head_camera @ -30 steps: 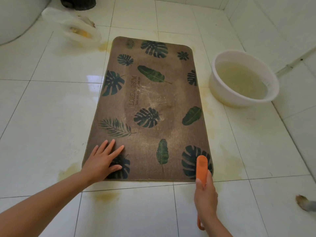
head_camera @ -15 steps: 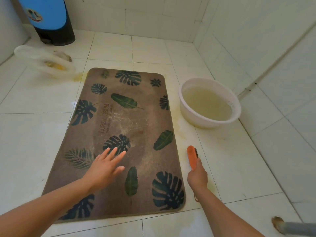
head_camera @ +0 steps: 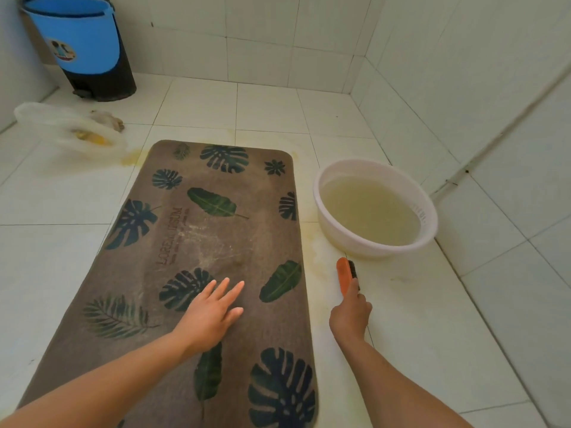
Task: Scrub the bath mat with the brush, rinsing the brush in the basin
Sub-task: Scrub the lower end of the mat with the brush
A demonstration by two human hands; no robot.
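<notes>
A brown bath mat (head_camera: 234,242) printed with dark green leaves lies lengthwise on the white tiled floor. My left hand (head_camera: 213,310) rests flat on its middle, fingers spread, holding nothing. My right hand (head_camera: 350,316) grips the handle of an orange brush (head_camera: 343,273) with dark bristles facing right. The brush is held off the mat's right edge, above the floor, its tip a short way in front of the basin. The white basin (head_camera: 327,217) stands right of the mat and holds cloudy yellowish water.
A blue bucket (head_camera: 80,38) sits on a dark base in the far left corner. A clear plastic bag (head_camera: 61,128) with yellowish contents lies left of the mat's far end. Tiled walls close in behind and at the right. Yellowish puddles stain the floor around the mat.
My right hand has carried the brush off the mat's near right corner, rightward and forward toward the basin. My left hand moved from the near left corner to the mat's middle.
</notes>
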